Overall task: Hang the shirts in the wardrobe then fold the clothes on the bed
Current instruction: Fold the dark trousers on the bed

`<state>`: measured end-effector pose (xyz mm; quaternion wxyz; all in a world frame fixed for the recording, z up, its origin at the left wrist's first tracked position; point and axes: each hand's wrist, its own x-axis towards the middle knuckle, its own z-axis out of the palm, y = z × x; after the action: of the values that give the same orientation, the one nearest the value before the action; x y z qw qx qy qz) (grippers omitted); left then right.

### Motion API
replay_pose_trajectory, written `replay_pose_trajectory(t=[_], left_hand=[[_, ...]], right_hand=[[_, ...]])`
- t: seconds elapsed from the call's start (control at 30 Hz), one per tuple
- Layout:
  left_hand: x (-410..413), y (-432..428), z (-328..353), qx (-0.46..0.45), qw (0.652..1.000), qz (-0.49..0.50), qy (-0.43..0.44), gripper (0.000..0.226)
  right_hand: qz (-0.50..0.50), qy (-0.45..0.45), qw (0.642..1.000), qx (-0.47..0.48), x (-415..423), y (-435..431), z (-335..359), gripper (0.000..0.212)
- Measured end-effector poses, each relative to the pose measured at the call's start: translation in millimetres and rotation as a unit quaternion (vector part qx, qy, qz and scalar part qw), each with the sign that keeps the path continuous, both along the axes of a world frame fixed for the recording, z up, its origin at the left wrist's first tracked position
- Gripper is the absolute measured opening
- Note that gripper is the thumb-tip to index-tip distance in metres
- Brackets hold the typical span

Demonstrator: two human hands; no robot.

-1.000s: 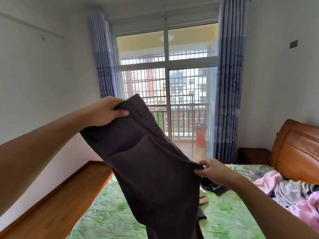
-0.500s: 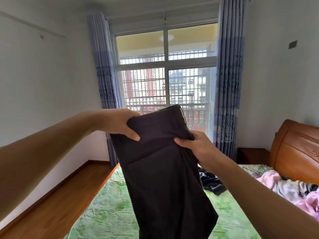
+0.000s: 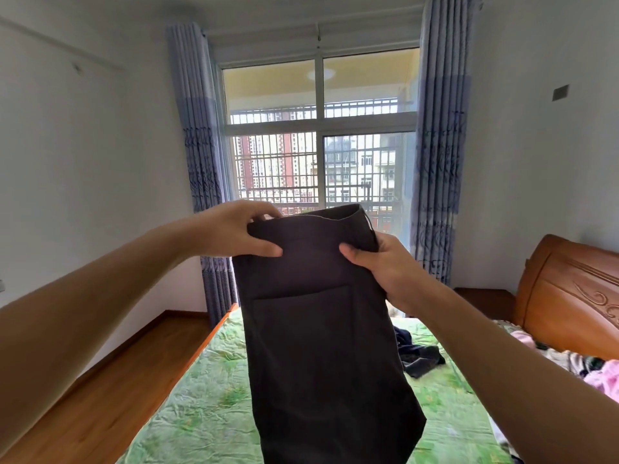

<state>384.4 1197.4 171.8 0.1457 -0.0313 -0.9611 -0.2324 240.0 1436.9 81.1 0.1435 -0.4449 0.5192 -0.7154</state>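
In the head view, my left hand [image 3: 234,231] pinches the top left corner of the dark grey garment [image 3: 321,329], thumb on the front and fingers curled over the hem. My right hand [image 3: 385,266] grips the top right edge likewise. Both arms reach forward with the hands close together, and the garment hangs down over the green bed [image 3: 207,413].

A: Where is the light from?
B: Daylight through the window [image 3: 318,155], bright, soft shadows; the dark trousers [image 3: 321,336] are backlit, their detail dim.
A: Sharp?
B: Mostly; lines bow near the edges.
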Motion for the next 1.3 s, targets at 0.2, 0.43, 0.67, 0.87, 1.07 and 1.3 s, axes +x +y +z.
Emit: replay_pose_trajectory(t=[0.2,0.43,0.67,0.87,1.07,1.3], left_hand=[[-19.1,27.3,9.2,-0.133,0.990,0.013,-0.041,0.029],[-20.4,13.6,30.3,-0.134,0.989,0.053,0.032,0.024],[-25.9,24.8,28.4,-0.165,0.984,0.051,0.036,0.023],[-26.8,57.1,23.0,-0.192,0.980,0.013,0.044,0.028],[12.8,24.1,1.0,-0.103,0.993,0.055,-0.004,0.030],[42.7,51.7,-45.4,0.422,0.892,-0.048,0.155,0.020]], right_hand=[[0.030,0.047,0.998,0.031,6.3,-1.6,-1.3,0.025],[-0.029,0.157,0.878,0.451,-34.3,44.0,-92.4,0.010],[0.012,0.137,0.881,0.452,-33.1,54.2,-85.7,0.022],[-0.094,0.117,0.986,0.066,12.4,31.6,18.7,0.026],[-0.144,0.046,0.988,-0.006,13.3,31.0,8.7,0.015],[-0.127,0.032,0.991,-0.033,36.8,51.8,32.8,0.021]])
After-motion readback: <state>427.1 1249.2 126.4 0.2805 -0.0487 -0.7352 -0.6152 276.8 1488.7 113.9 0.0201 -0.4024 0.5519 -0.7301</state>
